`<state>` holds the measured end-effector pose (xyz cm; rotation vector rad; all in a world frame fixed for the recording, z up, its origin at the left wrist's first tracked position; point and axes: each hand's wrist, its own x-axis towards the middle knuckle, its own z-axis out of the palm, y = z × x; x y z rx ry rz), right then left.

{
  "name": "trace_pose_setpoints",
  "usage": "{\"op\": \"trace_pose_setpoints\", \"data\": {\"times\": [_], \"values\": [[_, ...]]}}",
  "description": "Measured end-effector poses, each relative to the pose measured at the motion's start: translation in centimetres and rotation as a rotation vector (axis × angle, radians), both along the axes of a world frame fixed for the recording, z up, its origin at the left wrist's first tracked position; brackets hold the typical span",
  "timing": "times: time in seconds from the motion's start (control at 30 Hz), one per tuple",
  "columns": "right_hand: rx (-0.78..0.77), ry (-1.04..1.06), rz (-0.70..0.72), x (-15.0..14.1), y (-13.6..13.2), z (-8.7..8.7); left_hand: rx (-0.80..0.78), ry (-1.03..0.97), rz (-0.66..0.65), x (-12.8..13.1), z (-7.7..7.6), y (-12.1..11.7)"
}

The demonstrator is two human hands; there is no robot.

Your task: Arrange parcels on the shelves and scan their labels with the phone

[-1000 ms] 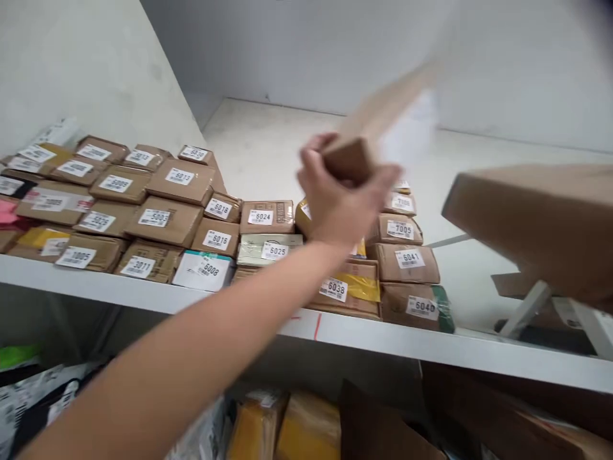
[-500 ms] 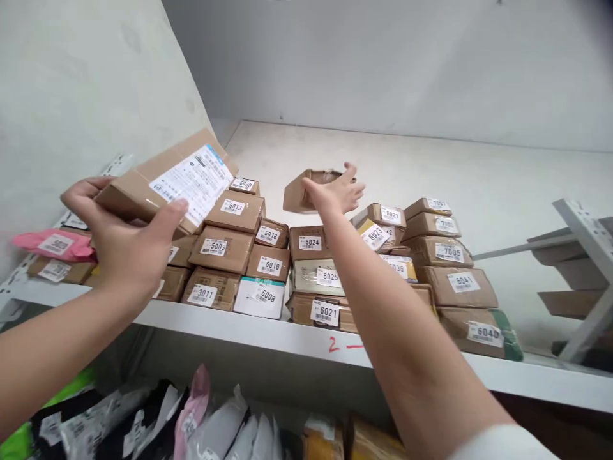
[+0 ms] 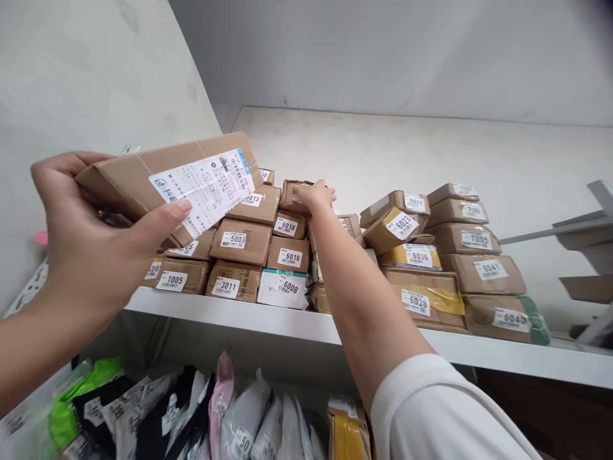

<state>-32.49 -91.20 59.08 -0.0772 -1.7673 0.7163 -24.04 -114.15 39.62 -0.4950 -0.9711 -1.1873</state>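
My left hand (image 3: 96, 236) grips a long cardboard box (image 3: 167, 160), its thumb on the white shipping label facing me. The box is held tilted in front of the left-hand stacks. My right hand (image 3: 318, 194) reaches up to a smaller cardboard box (image 3: 289, 195) at the top of a stack, with the thumb on its front side; the other fingers are partly hidden. Just below it is a box labelled 6018 (image 3: 288, 225), above the 6016 box (image 3: 288, 255) and a white 6008 box (image 3: 282, 289). To its left is a 5003 box (image 3: 240, 241).
A white metal shelf (image 3: 239, 321) carries the numbered boxes. Right of my arm stand a tilted 6023 box (image 3: 396, 229), a 6038 box (image 3: 421, 297) and a tall stack with a 7005 box (image 3: 476, 239). Bagged parcels (image 3: 246, 415) line the lower shelf.
My right hand has moved the smaller box left and down onto the 6018 stack. The long box in my left hand has turned flatter. The view has shifted left.
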Motion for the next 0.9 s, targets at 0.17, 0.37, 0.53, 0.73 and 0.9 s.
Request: {"op": "trace_pose_setpoints", "data": {"times": [0.17,0.37,0.53,0.73,0.9], "values": [[0.217,0.038,0.016,1.1,2.4,-1.6,-0.09,0.141,-0.032,-0.3,2.8,3.9],[0.464,0.363,-0.024,8.2,8.4,-4.8,-0.167,0.17,-0.04,-0.7,8.3,10.3],[0.418,0.48,-0.128,15.8,15.5,-9.2,-0.214,0.019,-0.053,-1.1,13.8,18.1],[0.385,0.387,-0.28,21.5,23.4,-15.4,-0.335,-0.241,0.11,-2.6,18.1,26.3],[0.314,0.274,-0.351,23.6,28.8,-18.2,-0.338,-0.473,0.342,-4.1,19.3,28.5]]}}
